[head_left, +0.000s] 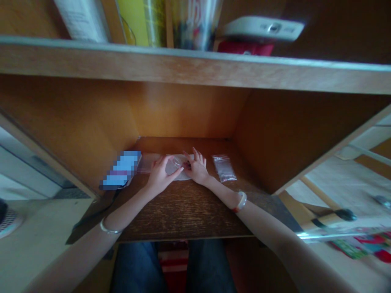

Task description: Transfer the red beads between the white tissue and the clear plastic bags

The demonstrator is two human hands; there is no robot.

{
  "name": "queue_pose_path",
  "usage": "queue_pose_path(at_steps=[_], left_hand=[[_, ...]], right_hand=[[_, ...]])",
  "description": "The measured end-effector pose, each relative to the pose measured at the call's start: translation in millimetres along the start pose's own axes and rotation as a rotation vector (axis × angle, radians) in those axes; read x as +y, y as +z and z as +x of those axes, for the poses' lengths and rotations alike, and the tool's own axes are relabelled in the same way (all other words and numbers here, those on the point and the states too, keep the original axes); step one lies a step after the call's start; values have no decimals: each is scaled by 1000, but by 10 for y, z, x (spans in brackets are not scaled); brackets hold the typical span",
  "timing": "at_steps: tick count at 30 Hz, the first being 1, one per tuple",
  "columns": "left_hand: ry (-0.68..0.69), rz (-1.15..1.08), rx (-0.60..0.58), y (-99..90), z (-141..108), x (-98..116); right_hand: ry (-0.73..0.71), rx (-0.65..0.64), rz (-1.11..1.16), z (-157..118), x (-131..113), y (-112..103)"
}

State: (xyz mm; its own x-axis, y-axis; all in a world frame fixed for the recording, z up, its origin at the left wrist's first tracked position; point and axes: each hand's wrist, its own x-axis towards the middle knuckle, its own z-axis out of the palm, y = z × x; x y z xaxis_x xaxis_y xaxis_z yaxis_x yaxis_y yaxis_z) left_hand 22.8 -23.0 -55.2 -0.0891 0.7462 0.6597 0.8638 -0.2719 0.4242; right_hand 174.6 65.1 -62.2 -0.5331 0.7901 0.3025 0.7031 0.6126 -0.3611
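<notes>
My left hand [160, 175] curves its thumb and index finger around a small clear plastic container [176, 162], its rounded rim showing between the fingertips. Close beside it, my right hand [198, 169] has its thumb and index finger down at some small dark pieces [188, 165], while its other fingers are raised and spread. What exactly the pieces are is too small to tell. Under both hands lies a whitish translucent sheet [182, 176]. A flat clear plastic bag [145, 163] extends to the left of my left hand.
On the right of the dark wooden desktop [183, 215] lies a small clear zip bag [224, 167]. A phone with a blurred screen [122, 170] leans at the left, a dark cable [113, 199] running from it. Wooden side walls and a loaded shelf [195, 67] enclose the space.
</notes>
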Motion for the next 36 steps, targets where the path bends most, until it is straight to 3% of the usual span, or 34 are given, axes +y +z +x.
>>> queue_pose_path(at_steps=[12,22,27,30,36], left_hand=[[-25,3,-21,-30,7,27],[-16,16,-30,-28,10,23],[2,55,-43,-25,4,36],[1,77,-58,-25,3,36],[-18,82,-92,-17,-3,1]], right_hand=[[-142,15,19,-36,-39,-83],[-117,43,71,-27,-72,-32],[-29,236,164,-7,-80,-23],[-51,364,240,-17,-79,-46],[-223,361,304,-78,-122,-93]])
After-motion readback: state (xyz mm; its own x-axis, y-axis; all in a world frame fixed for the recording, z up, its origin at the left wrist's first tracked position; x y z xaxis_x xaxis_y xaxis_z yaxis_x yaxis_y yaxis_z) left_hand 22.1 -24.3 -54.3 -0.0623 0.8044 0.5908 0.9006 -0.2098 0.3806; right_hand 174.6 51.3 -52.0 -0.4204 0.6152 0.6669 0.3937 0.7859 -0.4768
